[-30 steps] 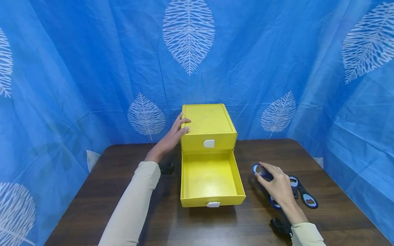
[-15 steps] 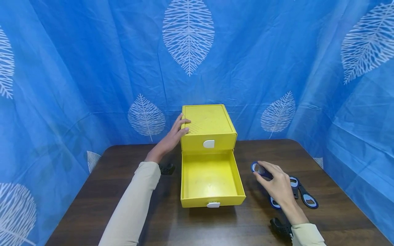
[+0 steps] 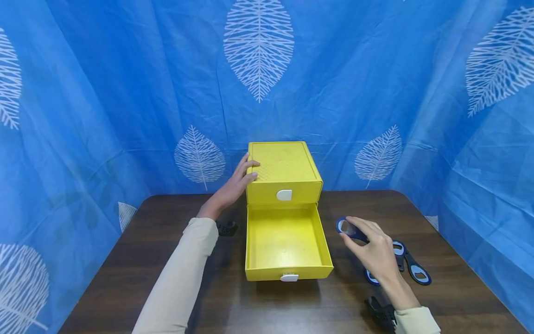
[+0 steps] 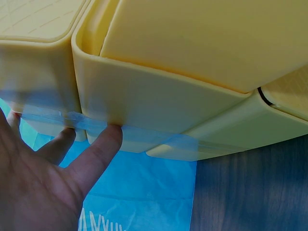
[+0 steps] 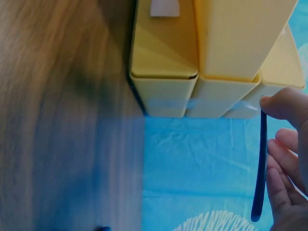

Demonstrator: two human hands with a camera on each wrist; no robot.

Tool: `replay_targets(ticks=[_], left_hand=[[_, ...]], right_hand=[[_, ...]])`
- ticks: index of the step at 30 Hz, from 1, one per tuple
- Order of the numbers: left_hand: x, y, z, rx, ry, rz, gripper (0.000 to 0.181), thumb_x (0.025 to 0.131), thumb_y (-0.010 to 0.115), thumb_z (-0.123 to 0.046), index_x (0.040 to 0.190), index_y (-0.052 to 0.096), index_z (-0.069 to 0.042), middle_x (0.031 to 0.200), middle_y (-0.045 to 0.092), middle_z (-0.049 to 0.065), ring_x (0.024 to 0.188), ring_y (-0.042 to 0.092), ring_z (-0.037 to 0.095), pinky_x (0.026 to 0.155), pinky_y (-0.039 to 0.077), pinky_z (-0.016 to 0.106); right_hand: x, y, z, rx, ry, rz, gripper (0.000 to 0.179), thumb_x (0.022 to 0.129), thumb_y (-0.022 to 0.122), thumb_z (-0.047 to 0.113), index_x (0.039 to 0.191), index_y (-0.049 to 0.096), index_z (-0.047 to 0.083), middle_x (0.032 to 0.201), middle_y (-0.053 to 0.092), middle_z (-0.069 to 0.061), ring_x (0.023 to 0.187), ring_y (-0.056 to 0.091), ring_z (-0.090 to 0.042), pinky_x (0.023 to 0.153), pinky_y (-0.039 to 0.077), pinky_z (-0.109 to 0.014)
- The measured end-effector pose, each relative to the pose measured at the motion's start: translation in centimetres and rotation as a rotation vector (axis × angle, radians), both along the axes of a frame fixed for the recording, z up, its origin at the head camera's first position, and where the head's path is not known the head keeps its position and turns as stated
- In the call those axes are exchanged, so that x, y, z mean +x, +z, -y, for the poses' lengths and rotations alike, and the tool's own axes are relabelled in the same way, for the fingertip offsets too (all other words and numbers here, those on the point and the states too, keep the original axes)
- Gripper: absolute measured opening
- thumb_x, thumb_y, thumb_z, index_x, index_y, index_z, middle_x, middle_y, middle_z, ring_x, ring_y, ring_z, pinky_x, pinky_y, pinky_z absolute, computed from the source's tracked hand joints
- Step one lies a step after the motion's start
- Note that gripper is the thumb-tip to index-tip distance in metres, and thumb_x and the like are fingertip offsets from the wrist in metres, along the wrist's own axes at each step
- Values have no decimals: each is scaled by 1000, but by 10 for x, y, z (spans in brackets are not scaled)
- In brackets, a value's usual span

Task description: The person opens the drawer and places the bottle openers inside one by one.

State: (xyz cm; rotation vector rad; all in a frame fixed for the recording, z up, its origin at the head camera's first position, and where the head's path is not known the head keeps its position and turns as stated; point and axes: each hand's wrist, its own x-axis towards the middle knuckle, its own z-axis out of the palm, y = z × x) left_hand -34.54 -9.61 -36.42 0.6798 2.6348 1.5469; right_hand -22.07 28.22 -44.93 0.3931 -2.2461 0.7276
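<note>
No words, no numbers, no brand legible right now, on the yellow drawer unit point(image 3: 288, 168) or anywhere around it.

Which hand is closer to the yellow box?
Left. The left hand touches the box at its upper left; the right hand, holding an opener, is apart from it, to the right.

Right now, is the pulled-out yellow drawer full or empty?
Empty where visible: the drawer is bare inside; the held bottle opener is outside.

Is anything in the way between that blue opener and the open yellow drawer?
Just the drawer's right wall, which the opener in the right hand would probably go over; nothing else visible stands between.
</note>
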Motion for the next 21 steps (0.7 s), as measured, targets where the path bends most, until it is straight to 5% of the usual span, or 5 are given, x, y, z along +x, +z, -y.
replay_targets(ticks=[21], left_hand=[[-3, -1, 1, 7, -27, -14, 54, 106, 41, -54, 153, 35, -29, 172, -14, -13, 160, -2, 30, 122, 16, 68]], right_hand=[[15, 28, 21, 33, 103, -64, 55, 72, 94, 12, 124, 75, 11, 120, 75, -7, 112, 66, -23, 98, 35, 0]])
